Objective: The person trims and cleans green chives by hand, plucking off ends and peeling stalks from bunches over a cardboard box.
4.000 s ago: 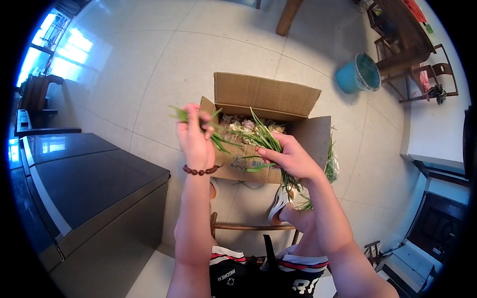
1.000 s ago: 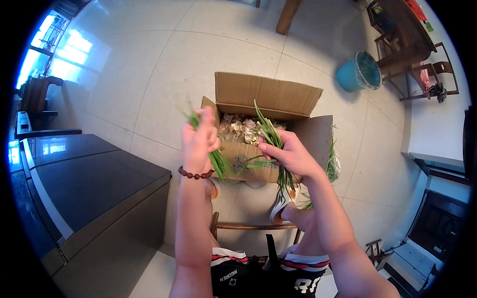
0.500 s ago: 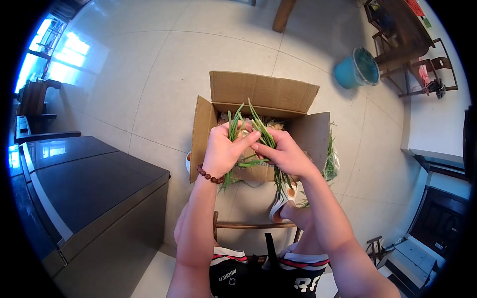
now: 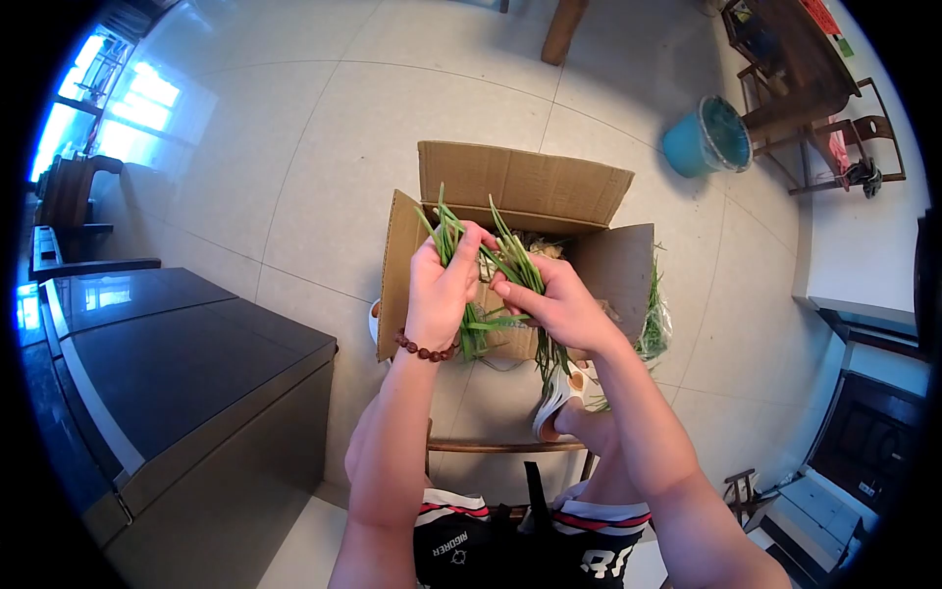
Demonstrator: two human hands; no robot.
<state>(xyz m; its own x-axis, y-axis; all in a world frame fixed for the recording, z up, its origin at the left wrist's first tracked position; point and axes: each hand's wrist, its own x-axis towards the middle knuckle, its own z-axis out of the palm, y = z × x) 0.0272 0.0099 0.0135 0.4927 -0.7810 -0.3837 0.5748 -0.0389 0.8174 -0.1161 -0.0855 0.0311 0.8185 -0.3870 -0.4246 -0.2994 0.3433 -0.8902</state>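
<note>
My left hand (image 4: 442, 290) is closed round a bunch of garlic chives (image 4: 445, 232), their pale ends pointing up and the leaves hanging below the palm. Close beside it, my right hand (image 4: 561, 302) grips a second bunch of garlic chives (image 4: 519, 267), whose dark leaves trail down past the wrist. The fingertips of both hands come near each other between the bunches. Both hands are over an open cardboard box (image 4: 525, 184). Pale scraps lie inside it, partly hidden by my hands.
To the box's right, more greens lie in a clear plastic bag (image 4: 653, 329). A blue bucket (image 4: 687, 144) with a liner stands farther off on the tiles. A dark cabinet (image 4: 186, 363) is at left. A wooden bar (image 4: 505, 446) crosses before my knees.
My left hand has turned more upright and drawn slightly away from my right hand, with its bunch swinging left. My right hand has hardly moved.
</note>
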